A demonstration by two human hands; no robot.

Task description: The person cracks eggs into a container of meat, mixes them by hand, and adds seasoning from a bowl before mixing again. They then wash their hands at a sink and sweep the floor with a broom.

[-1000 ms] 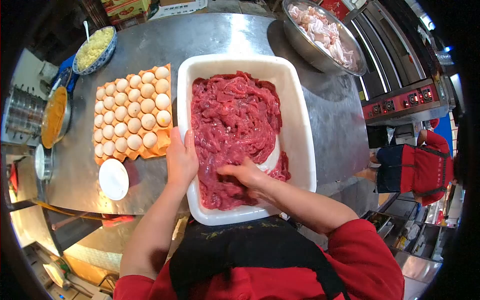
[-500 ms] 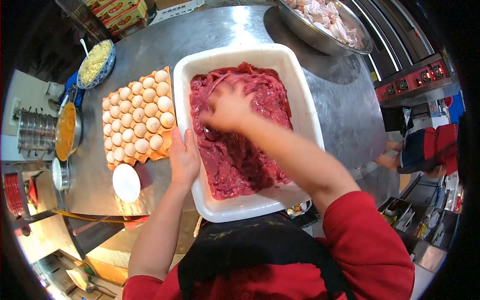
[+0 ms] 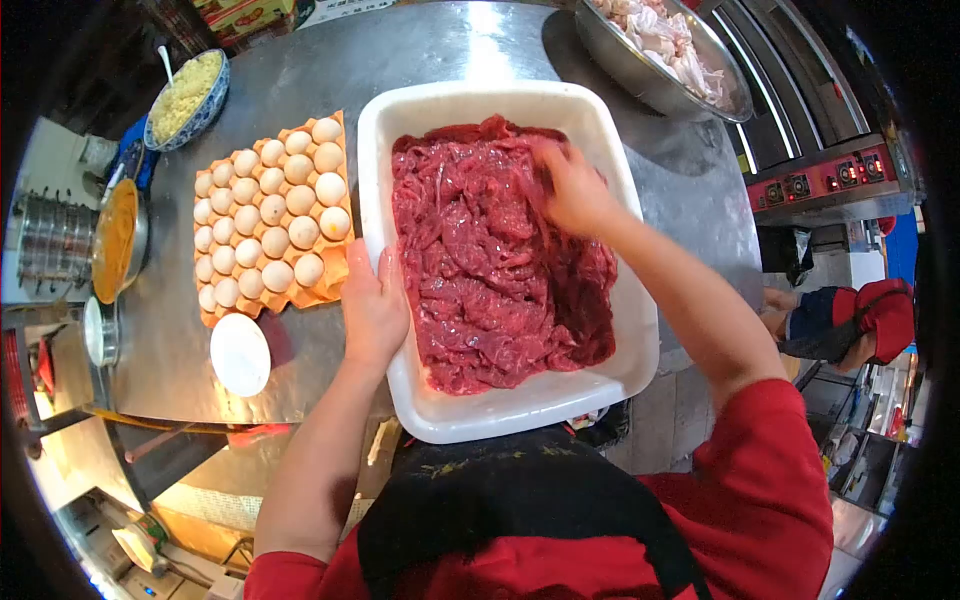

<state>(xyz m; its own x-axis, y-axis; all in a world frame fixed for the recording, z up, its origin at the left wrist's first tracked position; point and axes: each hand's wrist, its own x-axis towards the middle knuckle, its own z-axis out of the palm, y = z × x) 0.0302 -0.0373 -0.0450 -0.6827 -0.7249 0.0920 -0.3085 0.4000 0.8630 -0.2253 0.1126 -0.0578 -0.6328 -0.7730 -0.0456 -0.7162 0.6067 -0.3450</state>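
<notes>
A white plastic tub (image 3: 505, 415) stands at the middle of the metal table and holds a mass of dark red sliced raw meat (image 3: 480, 260). My left hand (image 3: 375, 310) grips the tub's left wall, thumb over the rim. In the upper right of the meat is my right hand (image 3: 575, 195), its fingertips sunk in the slices and partly hidden, so what they grip is unclear. Left of the tub lies an orange egg tray (image 3: 327, 292) full of eggs. A white bowl (image 3: 240, 355) sits just below the tray.
At the upper left is a blue-patterned bowl (image 3: 214, 103) of yellow food with a spoon. A steel basin (image 3: 640, 75) of pale meat stands at the table's (image 3: 440, 45) upper right. Another person (image 3: 850, 320) is at the far right.
My right hand has moved right across the meat, from the upper left to the upper right. The meat has shifted, its hollow now toward the right. My left hand stays on the rim.
</notes>
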